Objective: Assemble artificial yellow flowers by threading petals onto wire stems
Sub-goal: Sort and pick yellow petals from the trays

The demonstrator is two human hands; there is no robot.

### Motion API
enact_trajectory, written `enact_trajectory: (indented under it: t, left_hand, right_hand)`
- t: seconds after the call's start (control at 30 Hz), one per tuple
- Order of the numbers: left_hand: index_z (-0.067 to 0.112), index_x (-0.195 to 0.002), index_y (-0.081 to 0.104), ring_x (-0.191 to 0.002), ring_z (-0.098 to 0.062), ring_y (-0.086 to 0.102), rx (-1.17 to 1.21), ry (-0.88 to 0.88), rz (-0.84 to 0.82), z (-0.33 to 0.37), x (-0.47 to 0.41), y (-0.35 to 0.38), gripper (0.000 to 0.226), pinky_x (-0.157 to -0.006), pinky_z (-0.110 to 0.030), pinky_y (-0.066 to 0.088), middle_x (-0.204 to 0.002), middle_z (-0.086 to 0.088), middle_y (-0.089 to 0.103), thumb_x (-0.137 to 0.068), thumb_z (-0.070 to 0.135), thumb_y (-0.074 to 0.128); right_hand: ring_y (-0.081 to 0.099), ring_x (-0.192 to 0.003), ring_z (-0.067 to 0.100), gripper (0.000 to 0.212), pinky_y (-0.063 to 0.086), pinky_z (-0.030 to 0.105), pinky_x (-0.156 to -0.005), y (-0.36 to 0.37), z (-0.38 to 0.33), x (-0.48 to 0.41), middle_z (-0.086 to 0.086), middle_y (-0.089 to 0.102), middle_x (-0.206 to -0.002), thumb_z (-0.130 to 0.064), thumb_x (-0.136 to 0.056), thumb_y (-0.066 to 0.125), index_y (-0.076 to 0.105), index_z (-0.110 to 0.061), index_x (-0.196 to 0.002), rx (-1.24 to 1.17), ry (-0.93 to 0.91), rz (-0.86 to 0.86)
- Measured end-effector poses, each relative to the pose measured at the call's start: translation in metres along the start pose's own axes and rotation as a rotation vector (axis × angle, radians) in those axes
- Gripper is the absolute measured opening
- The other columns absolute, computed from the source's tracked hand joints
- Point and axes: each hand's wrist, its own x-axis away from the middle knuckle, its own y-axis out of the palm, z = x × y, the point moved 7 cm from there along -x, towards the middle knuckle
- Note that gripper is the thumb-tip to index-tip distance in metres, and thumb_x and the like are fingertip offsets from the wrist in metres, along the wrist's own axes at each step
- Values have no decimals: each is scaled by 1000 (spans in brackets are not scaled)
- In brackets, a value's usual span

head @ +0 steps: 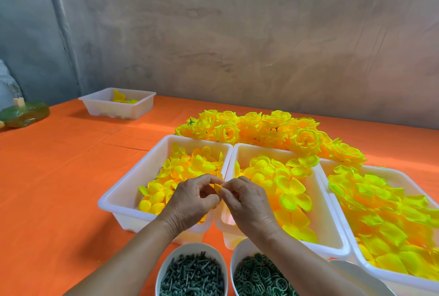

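Head view: both hands met above an orange tabletop (71, 165). The left hand (190, 203) and right hand (247, 203) each pinched a small yellow petal piece (217, 187) between thumb and fingertips, over the seam where the left white tray (126, 184) touched the middle tray (332, 219). Both trays, and a third tray (403, 174) to the right, held loose yellow petals. Finished yellow flowers (261, 129) lay heaped behind them. Nearest the person sat a bowl of dark green pegs (190, 247) and a bowl of green rings (236, 257).
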Motion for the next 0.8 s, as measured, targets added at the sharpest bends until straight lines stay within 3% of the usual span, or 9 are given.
enact_trajectory:
  t: [0.37,0.53,0.8]
  left_hand:
    - [35,-101,74,-64,-10,64,260,-101,-49,-7,-3,3,37,-61,-17,48,-64,5,69,-74,27,49]
    - [30,-109,74,-66,-13,66,256,-92,-60,-7,-2,4,41,-65,-20,50,-67,4,70,-76,29,49]
    - [44,-110,66,-67,-15,69,226,-50,-12,-6,-4,1,37,-64,-22,51,-73,5,71,-79,32,50]
  right_hand:
    - [60,-80,15,6,49,35,-75,0,-4,2,3,65,-87,-14,-88,67,72,-16,-90,-221,7,-26]
    - [60,-83,18,6,50,39,-78,2,-2,1,2,64,-89,-15,-90,63,68,-13,-89,-186,22,-57]
    - [59,-73,4,11,47,23,-69,2,7,0,-6,66,-82,-16,-90,65,72,-23,-86,-267,96,-33]
